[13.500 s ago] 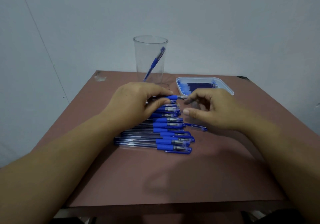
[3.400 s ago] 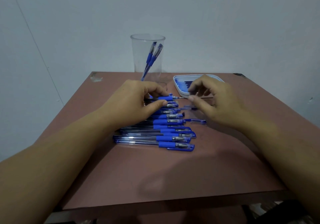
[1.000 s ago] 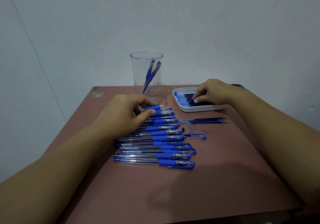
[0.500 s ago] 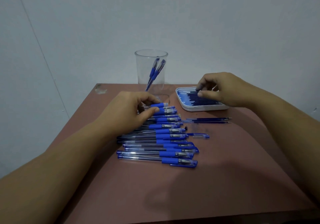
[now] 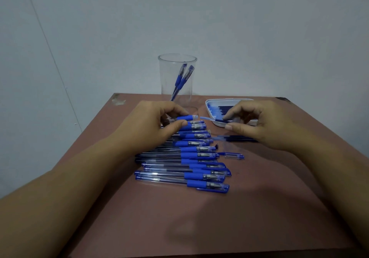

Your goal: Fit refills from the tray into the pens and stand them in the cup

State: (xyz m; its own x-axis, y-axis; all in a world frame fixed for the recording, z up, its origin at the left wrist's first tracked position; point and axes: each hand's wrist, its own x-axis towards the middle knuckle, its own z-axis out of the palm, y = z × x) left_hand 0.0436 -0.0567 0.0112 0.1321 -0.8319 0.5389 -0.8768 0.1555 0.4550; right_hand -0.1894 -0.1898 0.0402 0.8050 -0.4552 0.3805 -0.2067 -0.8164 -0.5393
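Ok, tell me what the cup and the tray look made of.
Cup: clear and glossy, plastic or glass, cannot tell which; two pens show through its wall. Tray: white, smooth, probably plastic, with a thin rounded rim.

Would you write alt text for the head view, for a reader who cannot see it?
The left hand holds a pen barrel while the right hand pinches a refill aimed at its end, above a row of pens on a table. Behind stand a cup holding two pens and the tray.

Left hand (image 5: 155, 124), right hand (image 5: 265, 128) — bare; forearms apparently too.
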